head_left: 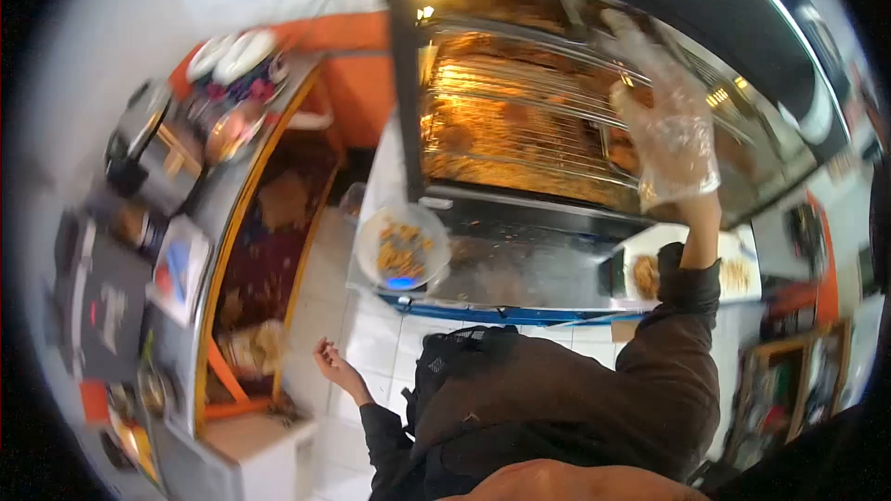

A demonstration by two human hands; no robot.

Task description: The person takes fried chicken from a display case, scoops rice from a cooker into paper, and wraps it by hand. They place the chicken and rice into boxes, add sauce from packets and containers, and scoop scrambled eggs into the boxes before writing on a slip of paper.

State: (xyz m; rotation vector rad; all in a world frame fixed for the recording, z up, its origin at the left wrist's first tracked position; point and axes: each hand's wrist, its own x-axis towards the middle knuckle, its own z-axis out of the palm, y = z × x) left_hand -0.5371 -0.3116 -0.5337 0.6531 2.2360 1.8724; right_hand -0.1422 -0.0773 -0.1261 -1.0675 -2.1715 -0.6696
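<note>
My right hand (670,125) wears a clear plastic glove and reaches into a lit glass food cabinet (429,193). Its thumb and fingers are apart, above a wire rack (520,97); I see nothing held in it, though the fingertips are blurred. A piece of browned food (620,150) lies close by the gloved palm. Low at my left side hangs my bare left hand (342,369), fingers loosely bent and apart, with nothing in it. A pale round bowl (369,260) holding small golden-brown pieces stands on the counter in front of the cabinet.
A metal counter (548,264) runs below the cabinet. On its right is a white tray (687,246) with browned food. At the left, a long shelf unit (218,306) carries a black case (109,301) and kitchen items. White tiles (357,334) cover the floor.
</note>
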